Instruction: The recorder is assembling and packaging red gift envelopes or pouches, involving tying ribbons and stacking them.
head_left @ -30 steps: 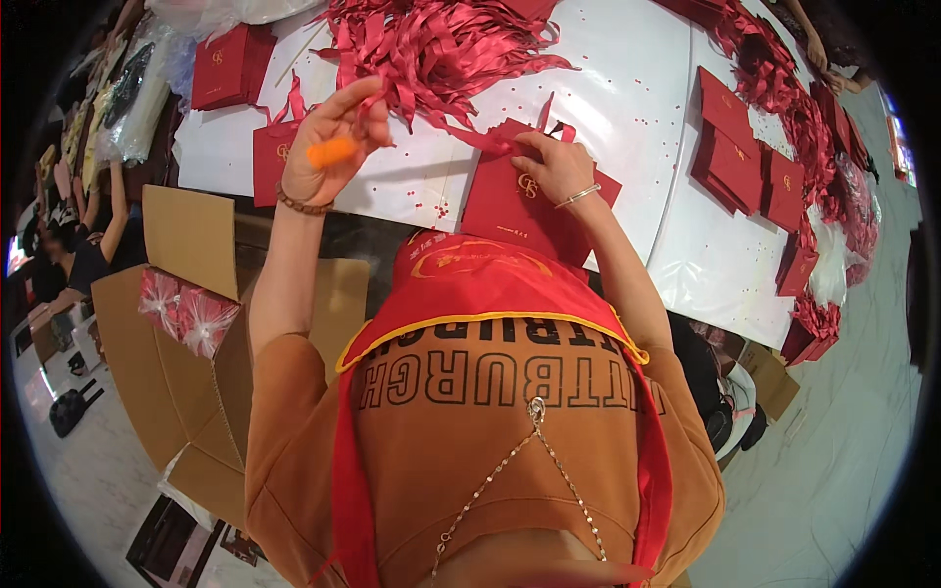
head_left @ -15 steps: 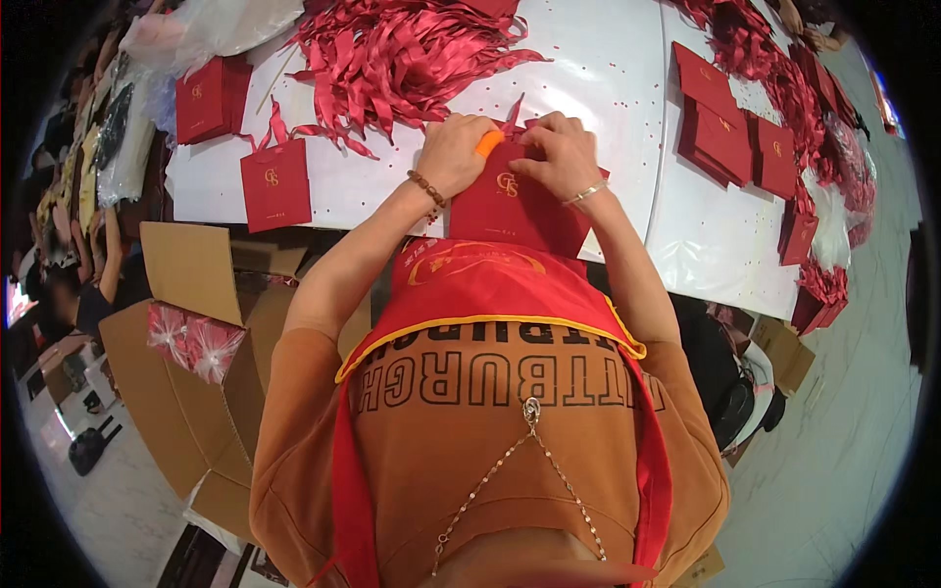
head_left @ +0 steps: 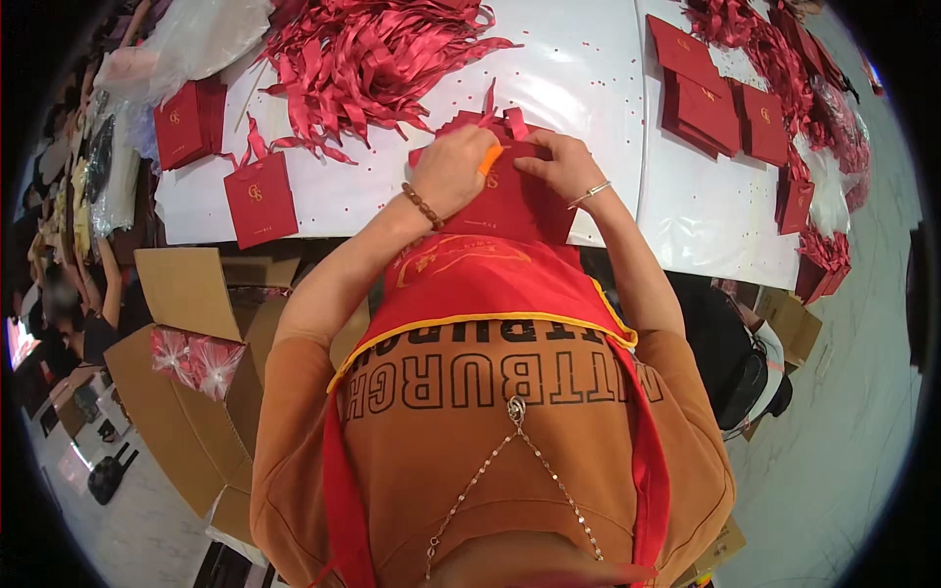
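A red paper gift bag [head_left: 524,211] with gold printing lies at the table's near edge, in front of my apron. My left hand [head_left: 453,169] is closed round a small orange-handled tool [head_left: 488,160], its thin tip reaching over the upper part of the bag. What kind of tool it is I cannot make out. On the right side of the bag's top, my right hand [head_left: 561,167] grips the edge between thumb and fingers. Red ribbon [head_left: 515,122] stands up at the top, and more red bags show behind my hands.
A heap of red ribbons [head_left: 363,69] lies on the white table [head_left: 578,88]. Left stand a ribboned bag [head_left: 260,201] and a bag stack [head_left: 191,122]. More bags [head_left: 701,113] lie right. An open cardboard box [head_left: 176,402] holds plastic-wrapped red packs [head_left: 196,363].
My left hand has moved slightly down, and the orange tool's tip now points right across the bag. My right hand stays at the top edge. The whole view has shifted slightly.
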Action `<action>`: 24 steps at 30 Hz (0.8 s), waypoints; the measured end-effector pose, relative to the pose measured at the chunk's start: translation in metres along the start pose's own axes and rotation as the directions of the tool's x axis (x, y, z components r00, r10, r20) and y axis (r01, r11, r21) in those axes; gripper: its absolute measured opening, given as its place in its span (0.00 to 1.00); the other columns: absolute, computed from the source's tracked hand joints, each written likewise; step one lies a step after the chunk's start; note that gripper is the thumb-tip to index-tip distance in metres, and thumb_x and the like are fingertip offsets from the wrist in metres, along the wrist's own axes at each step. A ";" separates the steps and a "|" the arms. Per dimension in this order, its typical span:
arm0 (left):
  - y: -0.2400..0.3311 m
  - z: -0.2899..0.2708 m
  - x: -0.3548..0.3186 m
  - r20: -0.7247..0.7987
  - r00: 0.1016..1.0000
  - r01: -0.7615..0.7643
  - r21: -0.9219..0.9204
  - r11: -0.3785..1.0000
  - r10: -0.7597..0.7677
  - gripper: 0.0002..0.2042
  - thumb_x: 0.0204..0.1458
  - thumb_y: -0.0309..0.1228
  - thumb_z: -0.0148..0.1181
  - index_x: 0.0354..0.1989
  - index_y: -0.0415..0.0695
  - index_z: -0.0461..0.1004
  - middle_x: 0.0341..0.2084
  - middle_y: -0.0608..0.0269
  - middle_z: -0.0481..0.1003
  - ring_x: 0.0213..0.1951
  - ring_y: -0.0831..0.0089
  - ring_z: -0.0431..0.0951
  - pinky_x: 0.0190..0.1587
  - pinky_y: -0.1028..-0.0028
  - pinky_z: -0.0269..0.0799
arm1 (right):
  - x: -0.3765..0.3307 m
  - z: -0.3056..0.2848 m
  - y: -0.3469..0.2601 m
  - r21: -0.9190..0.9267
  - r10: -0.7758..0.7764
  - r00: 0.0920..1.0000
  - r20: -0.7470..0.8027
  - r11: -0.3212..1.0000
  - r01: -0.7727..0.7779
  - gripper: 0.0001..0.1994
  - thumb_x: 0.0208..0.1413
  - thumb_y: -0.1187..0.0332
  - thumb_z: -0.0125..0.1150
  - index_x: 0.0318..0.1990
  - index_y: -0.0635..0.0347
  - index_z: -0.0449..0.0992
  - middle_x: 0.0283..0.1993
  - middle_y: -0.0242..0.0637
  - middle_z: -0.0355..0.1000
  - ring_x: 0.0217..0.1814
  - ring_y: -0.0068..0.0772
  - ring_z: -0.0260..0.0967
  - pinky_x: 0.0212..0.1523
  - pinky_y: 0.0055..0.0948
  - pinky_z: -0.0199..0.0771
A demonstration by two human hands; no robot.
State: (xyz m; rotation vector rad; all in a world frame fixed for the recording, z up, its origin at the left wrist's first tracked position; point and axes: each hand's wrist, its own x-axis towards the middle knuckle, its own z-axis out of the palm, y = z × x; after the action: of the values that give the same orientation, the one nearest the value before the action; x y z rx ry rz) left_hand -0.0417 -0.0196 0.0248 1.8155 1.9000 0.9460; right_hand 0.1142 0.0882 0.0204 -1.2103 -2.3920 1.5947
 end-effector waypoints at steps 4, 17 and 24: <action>-0.004 0.018 -0.004 0.053 0.996 0.072 0.059 0.996 -0.076 0.05 0.47 0.27 0.51 0.30 0.39 0.67 0.25 0.50 0.70 0.28 0.52 0.71 0.28 0.60 0.65 | 0.003 0.008 0.004 0.031 -0.084 0.995 -0.059 0.996 0.086 0.16 0.42 0.68 0.62 0.41 0.62 0.73 0.35 0.43 0.72 0.37 0.37 0.69 0.39 0.29 0.67; -0.010 0.022 0.001 0.141 0.947 0.296 -0.043 0.954 -0.287 0.08 0.47 0.30 0.52 0.28 0.37 0.70 0.21 0.50 0.73 0.25 0.54 0.73 0.28 0.65 0.67 | 0.001 0.010 0.005 0.186 -0.083 0.996 -0.034 0.979 0.088 0.16 0.44 0.70 0.60 0.43 0.61 0.72 0.38 0.42 0.72 0.40 0.34 0.69 0.42 0.28 0.67; -0.010 0.021 0.005 0.146 0.927 0.365 -0.142 0.920 -0.345 0.08 0.48 0.29 0.52 0.28 0.37 0.72 0.18 0.57 0.73 0.21 0.72 0.74 0.25 0.73 0.67 | 0.006 0.014 0.011 0.124 -0.112 0.992 -0.063 0.985 0.119 0.17 0.44 0.69 0.60 0.44 0.61 0.71 0.38 0.43 0.72 0.39 0.36 0.69 0.41 0.29 0.67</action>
State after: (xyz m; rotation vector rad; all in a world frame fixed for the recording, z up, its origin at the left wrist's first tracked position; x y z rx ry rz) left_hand -0.0359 -0.0094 0.0034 1.3384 1.9241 0.8203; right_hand 0.1111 0.0831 0.0030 -1.0594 -2.2437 1.6284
